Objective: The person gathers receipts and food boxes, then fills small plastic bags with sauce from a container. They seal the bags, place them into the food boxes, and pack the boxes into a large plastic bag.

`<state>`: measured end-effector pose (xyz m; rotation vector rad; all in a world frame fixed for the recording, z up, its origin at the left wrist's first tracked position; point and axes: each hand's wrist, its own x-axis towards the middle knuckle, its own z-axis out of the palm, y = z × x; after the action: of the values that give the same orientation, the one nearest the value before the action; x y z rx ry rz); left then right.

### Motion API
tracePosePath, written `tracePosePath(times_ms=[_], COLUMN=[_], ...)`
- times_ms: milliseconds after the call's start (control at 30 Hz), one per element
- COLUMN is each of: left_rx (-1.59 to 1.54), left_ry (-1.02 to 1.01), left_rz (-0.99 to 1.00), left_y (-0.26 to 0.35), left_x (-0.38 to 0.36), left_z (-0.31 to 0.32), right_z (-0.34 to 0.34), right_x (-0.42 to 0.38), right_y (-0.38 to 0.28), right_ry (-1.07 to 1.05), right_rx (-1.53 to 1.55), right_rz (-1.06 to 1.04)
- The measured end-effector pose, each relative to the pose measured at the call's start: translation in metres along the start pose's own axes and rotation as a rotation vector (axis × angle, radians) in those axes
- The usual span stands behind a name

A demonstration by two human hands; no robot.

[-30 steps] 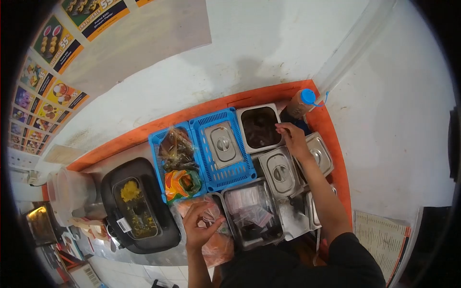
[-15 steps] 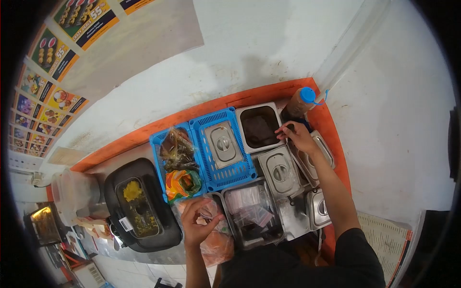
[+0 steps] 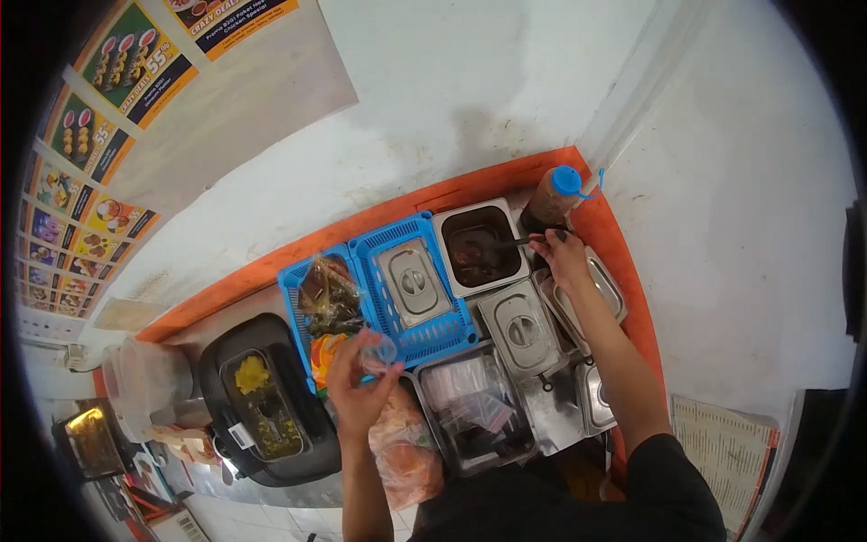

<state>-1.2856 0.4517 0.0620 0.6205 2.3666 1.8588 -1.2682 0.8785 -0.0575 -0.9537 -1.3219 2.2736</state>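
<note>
My left hand [image 3: 354,397] pinches a small clear plastic cup [image 3: 380,351] by its side, held above the edge of the blue basket. In my right hand [image 3: 566,259] is the dark handle of a ladle [image 3: 517,241], slanting over the rim of a square metal container [image 3: 444,246]. Dark brown sauce [image 3: 492,269] fills part of that container, and the ladle's bowl end is down in it, hard to make out. Just behind my right hand stands a squeeze bottle [image 3: 548,200] with a blue cap.
Two blue baskets [image 3: 437,346] hold bagged food and a lidded metal pan [image 3: 415,282]. More lidded pans [image 3: 521,327] lie to the right. A metal tray of small plastic bags [image 3: 474,388] sits in front, beside a bag of orange food [image 3: 404,452]. A black cooker [image 3: 221,361] stands left.
My left hand has risen with the cup, now over the basket edge. The ladle's handle now reaches further across the sauce container. The whole view has shifted slightly.
</note>
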Motion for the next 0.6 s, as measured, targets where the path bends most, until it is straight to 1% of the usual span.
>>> tracePosePath(times_ms=[167,267,367,467,567,600], left_rx=[0.05,0.072,0.065,0.09,0.12,0.163], left_ry=[0.012,-0.031,-0.071,-0.141,-0.158,-0.154], left_rz=[-0.027,0.067,0.12,0.091,0.118,0.169], left_y=[0.002,-0.009,-0.026,-0.029,-0.03,-0.033], left_x=[0.06,0.096,0.123,0.145,0.158,0.162], left_z=[0.028,0.055,0.081,0.105,0.129,0.137], right_z=[-0.008,-0.01,-0.002,0.003,0.015,0.015], right_x=[-0.01,-0.02,-0.032,-0.037,-0.046,-0.046], right_y=[-0.011,-0.022,-0.041,-0.058,-0.082,-0.087], right_ry=[0.08,0.097,0.123,0.127,0.109,0.093], right_rx=[0.22,0.303,0.338,0.335,0.35,0.358], right_rz=[0.039,0.041,0.006,-0.045,-0.073,-0.08])
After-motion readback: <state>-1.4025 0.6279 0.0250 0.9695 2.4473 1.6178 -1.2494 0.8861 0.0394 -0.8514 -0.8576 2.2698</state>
